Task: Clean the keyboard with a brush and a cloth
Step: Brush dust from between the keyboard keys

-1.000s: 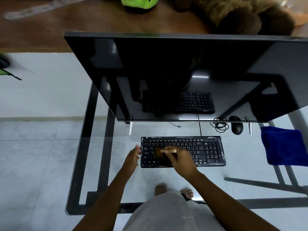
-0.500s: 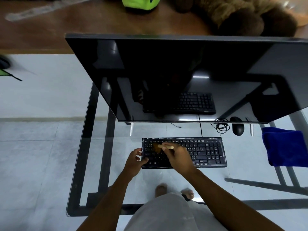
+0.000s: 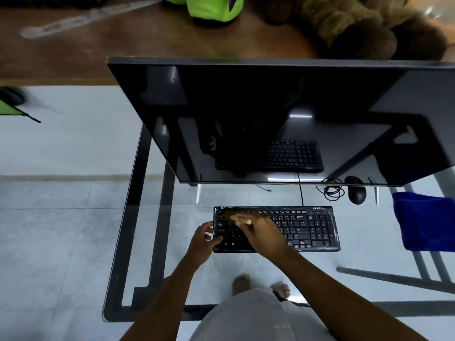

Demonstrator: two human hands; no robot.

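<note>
Head view, the only one supplied: the black keyboard (image 3: 277,228) lies flat on the glass desk (image 3: 147,242), just below the lower edge of the dark monitor (image 3: 270,114), at roughly 6 o'clock from the screen's centre.

The right hand (image 3: 264,236) is closed around a light wooden-handled brush (image 3: 240,219). Its bristles, blurred, sit on the keys at the keyboard's 10 o'clock corner. The left hand (image 3: 204,242) is curled over the keyboard's left edge, at 9 o'clock, with thumb on top and fingers at the side, apparently steadying it.

The blue cloth (image 3: 426,221) lies folded on the desk at 3 o'clock from the keyboard, well apart from both hands and untouched. A black mouse (image 3: 355,190) and coiled cable (image 3: 332,190) lie at about 1 o'clock, under the monitor edge.

Assessment: the brushing stage is in progress, with the bristles at the upper-left key rows. Whether the right-hand block and number pad are already brushed cannot be determined; no dust or debris is discernible at this resolution. The cloth stage appears not yet begun, given where the cloth lies. Remaining, by judgement: finishing the brush passes, setting the brush down, fetching the cloth and wiping the keys and casing.
</note>
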